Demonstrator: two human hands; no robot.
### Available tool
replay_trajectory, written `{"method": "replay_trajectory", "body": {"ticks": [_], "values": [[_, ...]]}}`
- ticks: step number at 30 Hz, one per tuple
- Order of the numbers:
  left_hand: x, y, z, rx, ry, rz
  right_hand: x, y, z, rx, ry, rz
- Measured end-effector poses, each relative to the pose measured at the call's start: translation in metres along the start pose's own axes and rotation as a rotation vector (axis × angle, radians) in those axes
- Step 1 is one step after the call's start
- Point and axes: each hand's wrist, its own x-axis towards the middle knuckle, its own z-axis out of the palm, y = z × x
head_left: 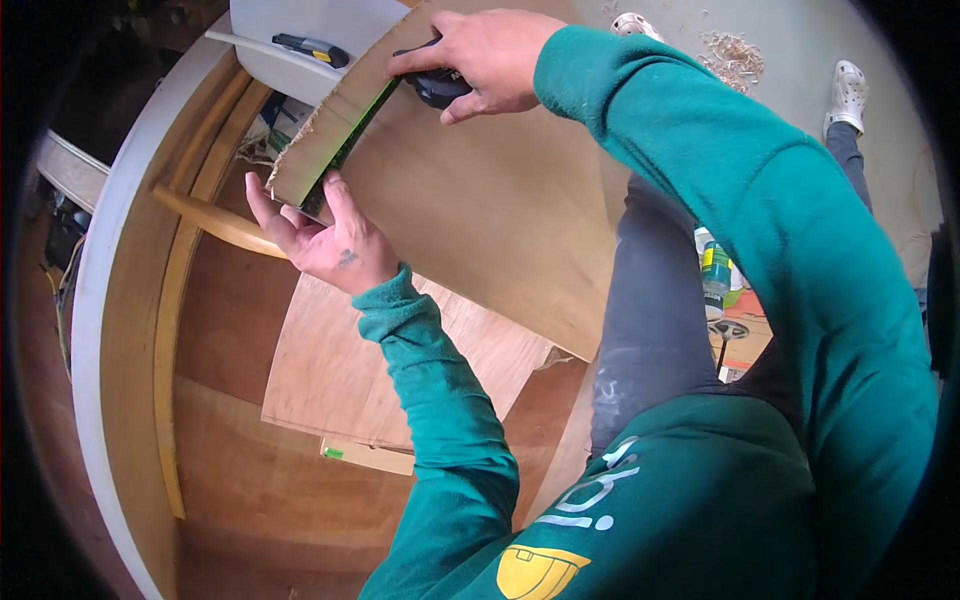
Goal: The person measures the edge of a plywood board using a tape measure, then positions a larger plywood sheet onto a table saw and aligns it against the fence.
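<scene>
We saw a black and yellow knife (312,48) lying on a white panel (285,14) at the left. Next, our left hand (345,248) had its fingers at the low end of a green tape strip (352,138); we could not tell if they pinched it. The strip ran along a big brown board (480,200), near its rough edge. At the strip's top, the black tape measure (437,90) sat in our right hand (500,58), held tight. Farther right, curly wood shavings (732,62) lay on the floor (790,40).
</scene>
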Motion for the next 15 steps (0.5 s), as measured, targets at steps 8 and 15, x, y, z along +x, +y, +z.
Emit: {"method": "replay_trajectory", "body": {"ticks": [8,15], "values": [[0.006,0.005,0.005,0.063,0.014,0.011,-0.009,-0.014,-0.010,0.038,0.028,0.019],[0.007,0.005,0.006,0.022,0.019,0.004,0.004,-0.016,0.007,-0.072,0.049,0.090]]}}
